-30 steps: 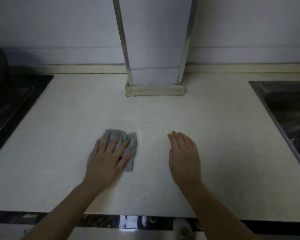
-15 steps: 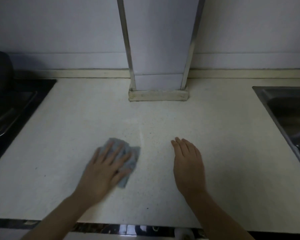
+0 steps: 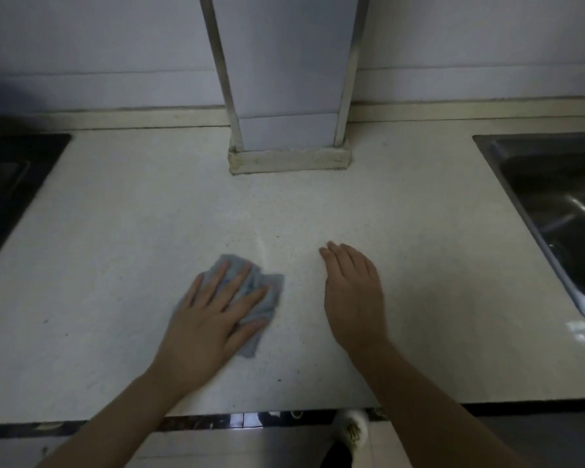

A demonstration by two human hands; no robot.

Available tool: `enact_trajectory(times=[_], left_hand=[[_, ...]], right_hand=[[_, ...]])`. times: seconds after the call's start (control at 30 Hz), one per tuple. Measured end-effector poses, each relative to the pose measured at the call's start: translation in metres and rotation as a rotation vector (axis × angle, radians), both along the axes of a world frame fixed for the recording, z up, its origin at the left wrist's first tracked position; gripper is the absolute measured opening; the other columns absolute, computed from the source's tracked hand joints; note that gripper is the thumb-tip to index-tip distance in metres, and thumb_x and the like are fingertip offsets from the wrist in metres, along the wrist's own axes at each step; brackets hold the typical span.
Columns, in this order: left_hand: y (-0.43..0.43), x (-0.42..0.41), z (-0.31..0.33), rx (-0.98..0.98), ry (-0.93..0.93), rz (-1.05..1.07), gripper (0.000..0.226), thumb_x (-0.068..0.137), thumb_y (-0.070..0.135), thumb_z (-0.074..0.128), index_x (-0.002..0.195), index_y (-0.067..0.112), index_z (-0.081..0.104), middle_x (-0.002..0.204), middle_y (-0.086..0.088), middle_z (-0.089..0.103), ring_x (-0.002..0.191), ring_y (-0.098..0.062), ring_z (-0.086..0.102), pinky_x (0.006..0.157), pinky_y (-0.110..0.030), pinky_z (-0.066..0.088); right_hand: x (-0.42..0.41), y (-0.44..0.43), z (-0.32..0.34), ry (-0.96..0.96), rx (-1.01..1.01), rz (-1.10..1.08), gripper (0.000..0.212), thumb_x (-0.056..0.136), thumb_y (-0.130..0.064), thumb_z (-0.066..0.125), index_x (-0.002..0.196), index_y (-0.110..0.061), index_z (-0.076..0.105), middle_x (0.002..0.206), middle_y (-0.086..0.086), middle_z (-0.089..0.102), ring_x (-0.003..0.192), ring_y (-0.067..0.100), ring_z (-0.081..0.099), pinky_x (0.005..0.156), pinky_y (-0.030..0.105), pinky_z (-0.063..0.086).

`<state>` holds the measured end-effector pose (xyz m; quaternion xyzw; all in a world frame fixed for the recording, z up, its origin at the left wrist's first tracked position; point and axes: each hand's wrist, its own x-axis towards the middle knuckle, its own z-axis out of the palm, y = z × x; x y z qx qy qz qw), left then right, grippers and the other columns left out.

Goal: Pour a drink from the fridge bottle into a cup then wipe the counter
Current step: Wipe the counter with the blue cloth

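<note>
Your left hand point(image 3: 210, 319) lies flat on the grey-blue cloth point(image 3: 273, 300), fingers straight and spread, and presses it on the white counter point(image 3: 419, 265). The cloth is in front of the column point(image 3: 284, 96), a little to its left, and its crumpled corners show past your fingertips and beside your thumb. Your right hand point(image 3: 355, 298) is also in front of the column, a little to its right, with fingers straight and close together, and it holds nothing; whether the palm touches the counter I cannot tell. The two hands are apart, with a strip of counter between them. The column stands on a low base point(image 3: 288, 160) against the back wall, and a wide stretch of counter lies between this base and your fingertips. Far to the right of the column the counter ends at the steel rim of the sink point(image 3: 507, 184), well apart from your right hand. Far to the left of the column it ends at a dark hob point(image 3: 11, 184), well apart from the cloth. On the side opposite the column, under your forearms, the counter stops at a front edge with dark trim point(image 3: 200, 422).
</note>
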<state>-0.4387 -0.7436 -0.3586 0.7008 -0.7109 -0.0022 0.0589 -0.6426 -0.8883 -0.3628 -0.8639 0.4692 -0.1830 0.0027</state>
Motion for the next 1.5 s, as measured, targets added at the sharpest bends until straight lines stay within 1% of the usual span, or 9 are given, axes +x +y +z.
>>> enact_trajectory(times=[0.27,0.47,0.6,0.7,0.93,1.03,1.17,1.33,1.5], left_hand=[[-0.060,0.006,0.004,0.013,0.122,0.520,0.068,0.092,0.063,0.013,0.151,0.034,0.030,0.161,-0.006,0.025,0.149,-0.034,0.011,0.118,-0.056,0.010],[-0.039,-0.020,0.010,0.026,0.137,0.311,0.059,0.098,0.057,0.021,0.152,0.032,0.028,0.159,-0.008,0.027,0.149,-0.032,0.013,0.119,-0.054,0.011],[-0.003,0.003,0.013,0.051,0.105,0.069,0.056,0.101,0.054,0.031,0.150,0.029,0.035,0.160,-0.003,0.026,0.150,-0.026,0.016,0.117,-0.054,0.020],[-0.003,0.044,0.011,0.033,0.085,0.220,0.058,0.100,0.058,0.025,0.149,0.030,0.036,0.160,-0.002,0.027,0.149,-0.028,0.021,0.117,-0.051,0.021],[-0.087,0.061,0.012,0.039,0.144,0.708,0.066,0.094,0.064,0.013,0.150,0.036,0.034,0.156,-0.008,0.036,0.148,-0.035,0.020,0.116,-0.056,0.015],[-0.084,0.064,0.007,0.013,0.132,0.633,0.063,0.097,0.062,0.014,0.151,0.035,0.033,0.156,-0.007,0.035,0.148,-0.032,0.020,0.118,-0.054,0.015],[-0.050,0.113,0.004,-0.023,0.077,0.407,0.055,0.100,0.058,0.022,0.150,0.036,0.031,0.159,0.000,0.029,0.149,-0.022,0.018,0.120,-0.044,0.015],[-0.041,0.198,0.009,0.040,0.110,0.637,0.059,0.096,0.059,0.019,0.151,0.038,0.023,0.160,0.003,0.025,0.150,-0.017,0.011,0.120,-0.042,0.008],[-0.086,0.178,0.011,0.083,0.032,0.625,0.065,0.093,0.056,0.005,0.154,0.035,0.016,0.162,-0.004,0.019,0.151,-0.028,0.009,0.121,-0.051,0.007]], right_hand=[[0.000,0.002,0.006,0.068,0.035,0.010,0.051,0.091,-0.012,0.027,0.134,-0.007,0.054,0.136,0.011,0.056,0.126,0.027,0.052,0.107,0.043,0.041],[-0.003,0.005,0.015,0.158,0.096,0.013,0.054,0.092,-0.017,0.023,0.136,-0.006,0.052,0.138,0.013,0.054,0.128,0.028,0.051,0.110,0.043,0.038],[0.001,-0.003,0.022,0.208,0.070,0.042,0.042,0.090,-0.014,0.037,0.125,-0.007,0.058,0.123,0.014,0.062,0.113,0.032,0.057,0.101,0.043,0.043],[0.017,-0.028,0.037,0.210,0.061,0.056,0.037,0.090,-0.017,0.041,0.122,-0.010,0.058,0.117,0.010,0.061,0.108,0.030,0.056,0.101,0.043,0.040],[0.106,-0.069,0.039,0.134,0.112,0.149,0.047,0.093,-0.024,0.042,0.137,-0.010,0.049,0.143,0.011,0.049,0.132,0.028,0.045,0.110,0.046,0.037],[0.146,-0.063,0.038,0.110,0.132,0.197,0.050,0.094,-0.024,0.028,0.135,-0.010,0.052,0.140,0.011,0.052,0.131,0.026,0.048,0.110,0.043,0.038],[0.191,-0.054,0.034,0.105,0.112,0.269,0.046,0.093,-0.023,0.042,0.136,-0.009,0.052,0.140,0.011,0.053,0.131,0.027,0.048,0.110,0.043,0.038],[0.233,-0.048,0.031,0.111,0.112,0.217,0.044,0.093,-0.020,0.049,0.137,-0.012,0.051,0.140,0.010,0.052,0.132,0.026,0.046,0.110,0.042,0.038],[0.265,-0.049,0.020,0.069,0.082,0.074,0.040,0.090,-0.015,0.054,0.130,-0.006,0.057,0.132,0.013,0.059,0.124,0.027,0.055,0.104,0.042,0.045]])
